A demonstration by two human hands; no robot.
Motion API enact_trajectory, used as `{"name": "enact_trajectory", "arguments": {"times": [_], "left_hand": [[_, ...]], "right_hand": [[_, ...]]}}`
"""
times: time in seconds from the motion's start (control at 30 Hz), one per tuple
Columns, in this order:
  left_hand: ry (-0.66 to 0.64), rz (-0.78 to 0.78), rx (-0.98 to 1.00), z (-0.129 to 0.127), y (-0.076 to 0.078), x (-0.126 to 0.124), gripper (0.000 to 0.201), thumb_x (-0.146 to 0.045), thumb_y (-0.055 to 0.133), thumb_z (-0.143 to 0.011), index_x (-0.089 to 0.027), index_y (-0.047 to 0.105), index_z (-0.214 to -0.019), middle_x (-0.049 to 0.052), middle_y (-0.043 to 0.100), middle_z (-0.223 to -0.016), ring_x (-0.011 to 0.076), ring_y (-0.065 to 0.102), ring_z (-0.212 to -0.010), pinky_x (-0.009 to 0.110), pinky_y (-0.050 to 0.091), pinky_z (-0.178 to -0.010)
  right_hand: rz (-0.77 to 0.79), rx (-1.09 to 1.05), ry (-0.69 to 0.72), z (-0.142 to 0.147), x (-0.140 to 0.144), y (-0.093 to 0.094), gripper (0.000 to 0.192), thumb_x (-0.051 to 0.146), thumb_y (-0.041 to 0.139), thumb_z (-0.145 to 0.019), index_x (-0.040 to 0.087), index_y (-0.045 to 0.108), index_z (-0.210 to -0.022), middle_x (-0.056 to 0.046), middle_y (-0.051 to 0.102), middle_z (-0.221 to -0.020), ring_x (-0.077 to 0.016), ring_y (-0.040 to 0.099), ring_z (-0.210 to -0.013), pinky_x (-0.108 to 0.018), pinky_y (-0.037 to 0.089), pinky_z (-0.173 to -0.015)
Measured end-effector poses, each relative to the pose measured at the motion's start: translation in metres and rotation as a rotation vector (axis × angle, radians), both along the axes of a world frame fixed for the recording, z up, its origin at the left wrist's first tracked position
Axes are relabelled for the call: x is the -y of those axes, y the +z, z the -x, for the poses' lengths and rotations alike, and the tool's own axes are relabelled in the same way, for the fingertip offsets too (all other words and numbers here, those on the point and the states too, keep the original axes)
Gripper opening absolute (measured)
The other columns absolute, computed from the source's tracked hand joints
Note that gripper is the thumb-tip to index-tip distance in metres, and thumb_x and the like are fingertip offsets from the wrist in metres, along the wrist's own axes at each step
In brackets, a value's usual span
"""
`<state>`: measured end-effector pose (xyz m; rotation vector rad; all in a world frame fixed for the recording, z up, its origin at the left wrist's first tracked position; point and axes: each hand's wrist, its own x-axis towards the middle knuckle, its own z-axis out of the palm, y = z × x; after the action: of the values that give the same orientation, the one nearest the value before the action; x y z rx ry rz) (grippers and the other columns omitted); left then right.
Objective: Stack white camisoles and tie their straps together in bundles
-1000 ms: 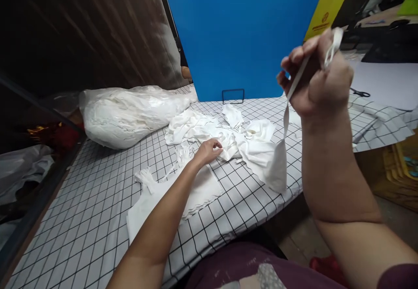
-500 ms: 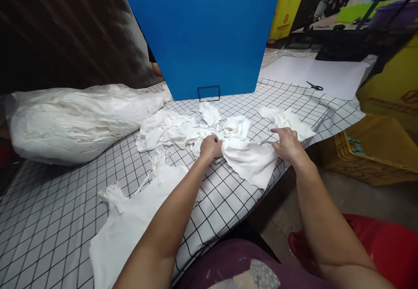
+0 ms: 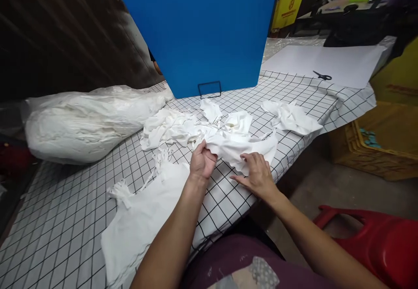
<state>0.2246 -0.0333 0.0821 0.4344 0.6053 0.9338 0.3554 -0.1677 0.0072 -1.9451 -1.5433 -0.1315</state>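
In the head view, the left hand [image 3: 203,163] has its grip pinching the left end of a white fabric piece [image 3: 228,146] over the grid-patterned tabletop [image 3: 225,195]; the right hand's [image 3: 258,175] grip is spread at the fabric's near edge. Crumpled white scraps [image 3: 168,127] lie just beyond, cut white panels [image 3: 146,210] to the left.

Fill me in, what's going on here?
A person's left hand grips one end of a white cloth piece; the right hand, fingers spread, is at its near edge. Crumpled white scraps lie beyond on the gridded tablecloth, and flat white cloth lies beside the left forearm.
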Motion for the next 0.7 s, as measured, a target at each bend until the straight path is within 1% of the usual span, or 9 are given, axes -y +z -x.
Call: {"name": "enact_trajectory", "arguments": {"times": [0.1, 0.17, 0.23, 0.3, 0.4, 0.47, 0.53, 0.6, 0.7], "left_hand": [[0.007, -0.032, 0.044, -0.011, 0.017, 0.009, 0.015, -0.015, 0.053, -0.089, -0.016, 0.067, -0.096, 0.006, 0.075, -0.096, 0.0179, 0.070, -0.099, 0.026, 0.055, -0.085], [0.032, -0.119, 0.076, -0.017, 0.025, 0.009, 0.009, -0.018, 0.057, -0.087, -0.016, 0.065, -0.090, 0.007, 0.073, -0.095, 0.0184, 0.069, -0.100, 0.027, 0.053, -0.088], [0.114, -0.279, 0.048, -0.019, 0.029, 0.002, 0.006, -0.022, 0.060, -0.086, -0.016, 0.062, -0.086, 0.006, 0.071, -0.093, 0.0173, 0.068, -0.099, 0.028, 0.051, -0.091], [0.241, -0.542, -0.135, -0.017, 0.029, -0.009, 0.009, -0.026, 0.060, -0.087, -0.017, 0.059, -0.087, 0.004, 0.067, -0.092, 0.0157, 0.066, -0.096, 0.028, 0.050, -0.091], [0.330, -1.102, -0.669, -0.001, 0.029, -0.027, 0.018, -0.034, 0.056, -0.091, -0.017, 0.060, -0.095, 0.008, 0.064, -0.102, 0.0193, 0.060, -0.105, 0.034, 0.046, -0.096], [0.210, -1.464, -1.013, 0.019, 0.031, -0.037, 0.029, -0.041, 0.053, -0.094, -0.015, 0.063, -0.103, 0.012, 0.063, -0.109, 0.0239, 0.057, -0.110, 0.040, 0.044, -0.098], [-0.034, -1.729, -1.230, 0.044, 0.037, -0.043, 0.037, -0.046, 0.051, -0.095, -0.016, 0.065, -0.109, 0.012, 0.066, -0.110, 0.0261, 0.059, -0.106, 0.044, 0.045, -0.095], [-0.268, -1.906, -1.301, 0.071, 0.046, -0.045, 0.037, -0.047, 0.050, -0.095, -0.016, 0.067, -0.106, 0.011, 0.069, -0.103, 0.0247, 0.063, -0.097, 0.041, 0.048, -0.088], [-0.392, -2.004, -1.247, 0.107, 0.071, -0.043, 0.033, -0.038, 0.047, -0.098, -0.014, 0.069, -0.091, 0.008, 0.070, -0.085, 0.0195, 0.064, -0.081, 0.031, 0.050, -0.072]], "right_hand": [[-0.088, -0.018, -0.049, -0.001, -0.005, 0.003, 0.025, 0.024, 0.059, -0.087, 0.016, 0.056, -0.110, -0.010, 0.061, -0.091, -0.0256, 0.057, -0.084, -0.038, 0.047, -0.070], [-0.178, -0.058, -0.037, -0.014, -0.004, 0.024, 0.014, 0.013, 0.053, -0.087, 0.017, 0.058, -0.100, -0.007, 0.060, -0.085, -0.0214, 0.057, -0.077, -0.033, 0.047, -0.065], [-0.274, -0.072, -0.040, -0.029, 0.001, 0.057, 0.012, 0.011, 0.052, -0.087, 0.018, 0.060, -0.093, -0.006, 0.060, -0.083, -0.0188, 0.056, -0.072, -0.030, 0.047, -0.060], [-0.373, -0.060, -0.055, -0.042, 0.009, 0.097, 0.010, 0.013, 0.056, -0.085, 0.018, 0.062, -0.091, -0.005, 0.061, -0.083, -0.0174, 0.057, -0.071, -0.029, 0.047, -0.058], [-0.478, 0.014, -0.091, -0.055, 0.018, 0.153, 0.008, 0.015, 0.060, -0.084, 0.018, 0.066, -0.088, -0.004, 0.064, -0.083, -0.0167, 0.059, -0.073, -0.028, 0.048, -0.059], [-0.503, 0.079, -0.120, -0.061, 0.021, 0.180, 0.007, 0.017, 0.063, -0.082, 0.016, 0.068, -0.087, -0.004, 0.065, -0.082, -0.0165, 0.059, -0.073, -0.028, 0.048, -0.061], [-0.475, 0.113, -0.141, -0.067, 0.021, 0.199, 0.010, 0.019, 0.064, -0.080, 0.016, 0.071, -0.087, -0.005, 0.065, -0.081, -0.0163, 0.059, -0.073, -0.029, 0.047, -0.062], [-0.391, 0.115, -0.165, -0.073, 0.018, 0.213, 0.013, 0.020, 0.065, -0.078, 0.016, 0.073, -0.087, -0.005, 0.066, -0.082, -0.0164, 0.058, -0.072, -0.030, 0.046, -0.064], [-0.129, 0.009, -0.215, -0.081, 0.008, 0.230, 0.014, 0.024, 0.066, -0.076, 0.017, 0.072, -0.086, -0.005, 0.066, -0.081, -0.0161, 0.056, -0.067, -0.032, 0.043, -0.062]]}}
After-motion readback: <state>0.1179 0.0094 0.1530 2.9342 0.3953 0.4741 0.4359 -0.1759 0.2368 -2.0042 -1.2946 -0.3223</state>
